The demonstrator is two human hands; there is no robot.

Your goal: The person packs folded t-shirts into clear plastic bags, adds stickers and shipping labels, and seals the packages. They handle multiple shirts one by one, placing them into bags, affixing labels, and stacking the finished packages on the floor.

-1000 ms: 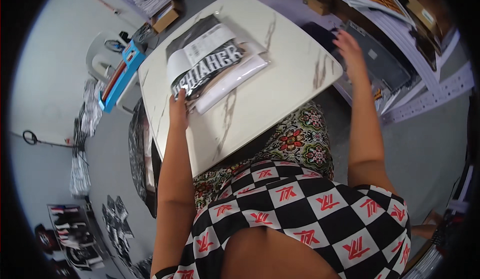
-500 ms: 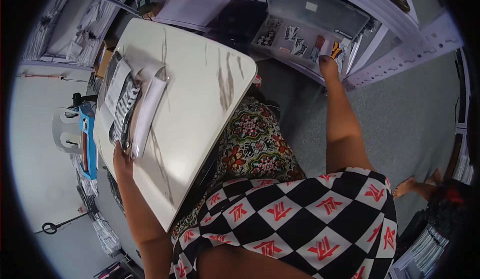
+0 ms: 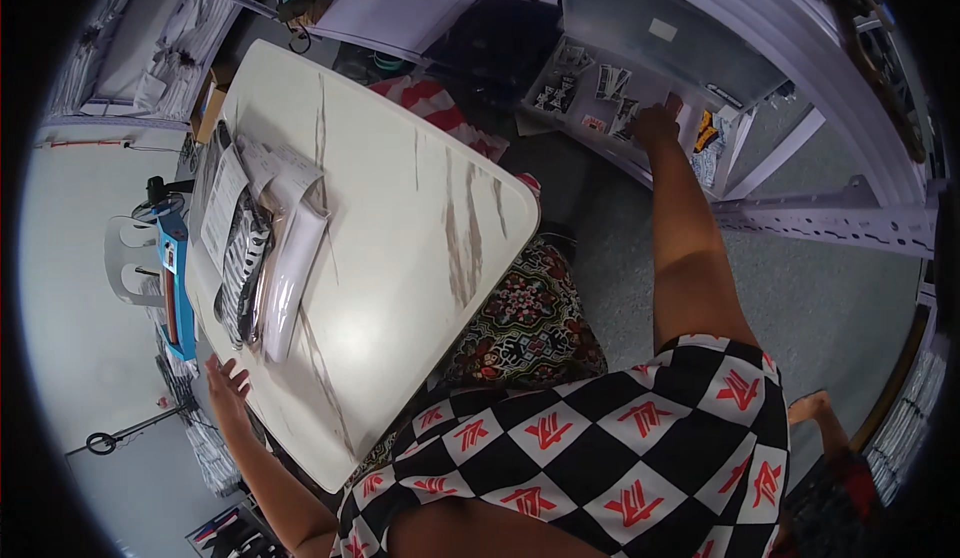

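On the white marbled table (image 3: 400, 258) lie clear plastic packages, one with a folded black-and-white patterned cloth (image 3: 240, 268) and another with a white roll-like item (image 3: 295, 288). My left hand (image 3: 228, 383) is just off the table's left edge, below the packages, fingers apart and holding nothing. My right hand (image 3: 655, 126) reaches into an open grey plastic box (image 3: 640, 33) at the far right. Small printed tags (image 3: 612, 82) lie in stacks inside, beside a black-and-yellow piece (image 3: 708, 130). A reddish piece (image 3: 674, 104) is against my right hand, whose fingertips are hidden.
A purple metal shelf frame (image 3: 830, 226) stands beside the box on the right. Left of the table are a blue machine (image 3: 180, 288) and a white chair (image 3: 125, 258). Another person's bare foot (image 3: 808, 406) is on the floor at the lower right.
My left hand has come off the packages' lower end and moved down past the table edge. My right hand has shifted inside the box toward the tags. The view has turned slightly.
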